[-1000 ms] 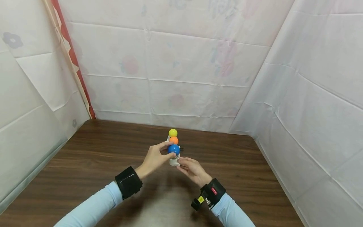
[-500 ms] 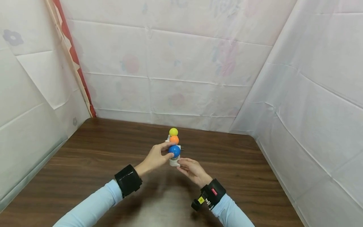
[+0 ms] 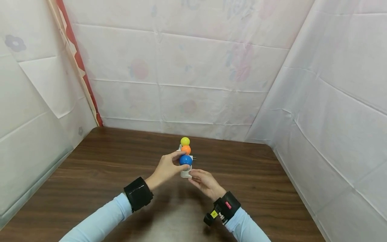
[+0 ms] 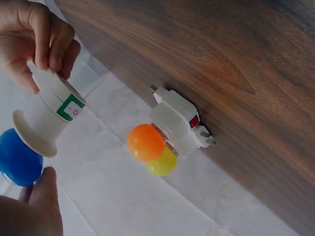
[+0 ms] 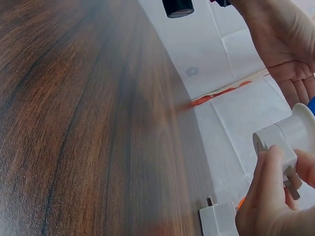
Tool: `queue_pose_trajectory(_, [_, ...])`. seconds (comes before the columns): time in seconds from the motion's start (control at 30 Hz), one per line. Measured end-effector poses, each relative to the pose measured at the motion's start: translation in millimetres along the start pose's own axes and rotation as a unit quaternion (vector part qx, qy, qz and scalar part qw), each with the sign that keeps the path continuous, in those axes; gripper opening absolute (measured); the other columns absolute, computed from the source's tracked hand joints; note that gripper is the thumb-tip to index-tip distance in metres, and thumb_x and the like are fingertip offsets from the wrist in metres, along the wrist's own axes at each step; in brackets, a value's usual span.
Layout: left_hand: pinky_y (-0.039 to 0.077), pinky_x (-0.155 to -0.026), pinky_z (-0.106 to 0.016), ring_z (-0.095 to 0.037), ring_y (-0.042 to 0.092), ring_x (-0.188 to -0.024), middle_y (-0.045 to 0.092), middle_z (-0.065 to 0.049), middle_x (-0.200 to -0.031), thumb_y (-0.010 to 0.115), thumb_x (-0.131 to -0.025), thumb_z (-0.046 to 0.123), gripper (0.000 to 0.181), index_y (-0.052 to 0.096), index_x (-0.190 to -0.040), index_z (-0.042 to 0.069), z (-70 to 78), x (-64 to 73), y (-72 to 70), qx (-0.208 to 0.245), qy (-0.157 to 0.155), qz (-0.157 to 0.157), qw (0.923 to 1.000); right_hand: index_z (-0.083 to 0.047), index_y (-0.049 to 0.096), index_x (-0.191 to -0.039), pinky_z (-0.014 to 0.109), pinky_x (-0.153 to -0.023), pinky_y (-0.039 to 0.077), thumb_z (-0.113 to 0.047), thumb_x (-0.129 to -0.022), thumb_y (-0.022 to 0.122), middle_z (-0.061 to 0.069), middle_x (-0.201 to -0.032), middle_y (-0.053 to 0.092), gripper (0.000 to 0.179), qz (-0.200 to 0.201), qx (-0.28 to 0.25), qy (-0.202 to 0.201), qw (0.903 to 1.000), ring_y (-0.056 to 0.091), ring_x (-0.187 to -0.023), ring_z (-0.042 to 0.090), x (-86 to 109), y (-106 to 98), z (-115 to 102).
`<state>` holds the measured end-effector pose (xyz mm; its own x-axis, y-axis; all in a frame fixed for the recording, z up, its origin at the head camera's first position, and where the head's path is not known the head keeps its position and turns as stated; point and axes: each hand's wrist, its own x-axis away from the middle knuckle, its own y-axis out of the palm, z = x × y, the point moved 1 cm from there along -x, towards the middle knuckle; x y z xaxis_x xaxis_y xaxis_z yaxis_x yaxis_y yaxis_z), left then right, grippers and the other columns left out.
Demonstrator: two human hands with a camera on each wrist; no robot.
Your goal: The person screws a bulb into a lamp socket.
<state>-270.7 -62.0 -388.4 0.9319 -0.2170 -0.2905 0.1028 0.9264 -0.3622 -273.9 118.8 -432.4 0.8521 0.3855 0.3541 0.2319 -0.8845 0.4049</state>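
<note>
A blue light bulb (image 3: pixel 185 160) sits in a white plug-in lamp socket (image 3: pixel 185 174), held up over the table. My left hand (image 3: pixel 165 168) grips the bulb between thumb and fingers. From the right, my right hand (image 3: pixel 206 182) pinches the socket's base, whose metal pins (image 5: pixel 292 189) show in the right wrist view. A green-framed rocker switch (image 4: pixel 71 107) is on the socket's side. Beyond the hands, an orange bulb (image 4: pixel 146 142) and a yellow bulb (image 4: pixel 162 162) stand in white plug-in sockets (image 4: pixel 176 120); one bears a red switch (image 4: pixel 194 121).
The brown wooden table (image 3: pixel 127 144) reaches back to a white plastic sheet (image 3: pixel 181 67). Similar sheets hang at the left (image 3: pixel 27 94) and right (image 3: pixel 341 101), with a red-edged strip (image 3: pixel 78 60) in the back left corner.
My left thumb shifts slightly across the blue bulb, left and then back right, and the bulb bobs a little. My right hand and the other bulbs stay put.
</note>
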Motion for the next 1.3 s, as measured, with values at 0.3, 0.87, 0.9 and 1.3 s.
queue_pose_trajectory(0.3, [0.052, -0.083, -0.036, -0.024, 0.065, -0.097, 0.064, -0.015, -0.114, 0.076, -0.074, 0.021, 0.055, 0.058, -0.120, -0.001, 4.4, 1.1, 0.7, -0.005, -0.001, 0.032, 0.9995, 0.005, 0.046, -0.126, 0.032, -0.097, 0.043, -0.012, -0.089, 0.059, 0.011, -0.112, 0.058, 0.043, -0.003, -0.003, -0.004, 1.0000, 0.060, -0.097, 0.016, 1.7, 0, -1])
queue_pose_trajectory(0.87, [0.051, -0.088, -0.035, -0.031, 0.055, -0.113, 0.056, -0.019, -0.124, 0.067, -0.084, 0.014, 0.046, 0.053, -0.125, 0.000, -3.4, -11.2, -18.0, 0.045, 0.036, -0.155, 0.9863, 0.006, 0.046, -0.122, 0.026, -0.090, 0.049, -0.011, -0.089, 0.059, 0.012, -0.110, 0.058, 0.040, -0.006, 0.022, -0.003, 0.9997, 0.060, -0.096, 0.016, 1.4, -1, 0])
queue_pose_trajectory(0.9, [0.051, -0.088, -0.035, -0.031, 0.055, -0.113, 0.056, -0.020, -0.124, 0.066, -0.084, 0.014, 0.046, 0.053, -0.126, 0.000, -3.6, -11.6, -18.8, 0.047, 0.038, -0.161, 0.9851, 0.006, 0.046, -0.122, 0.026, -0.091, 0.049, -0.011, -0.089, 0.060, 0.012, -0.110, 0.058, 0.040, -0.006, 0.022, -0.003, 0.9997, 0.060, -0.097, 0.017, 1.5, -1, 0])
queue_pose_trajectory(1.3, [0.050, -0.090, -0.042, -0.032, 0.056, -0.112, 0.057, -0.020, -0.123, 0.069, -0.082, 0.016, 0.050, 0.051, -0.126, -0.001, -3.0, -8.3, -16.7, 0.043, 0.040, -0.127, 0.9902, 0.007, 0.047, -0.123, 0.026, -0.089, 0.050, -0.011, -0.089, 0.060, 0.012, -0.110, 0.058, 0.040, -0.005, 0.016, -0.004, 0.9998, 0.061, -0.096, 0.017, 2.7, 0, 0])
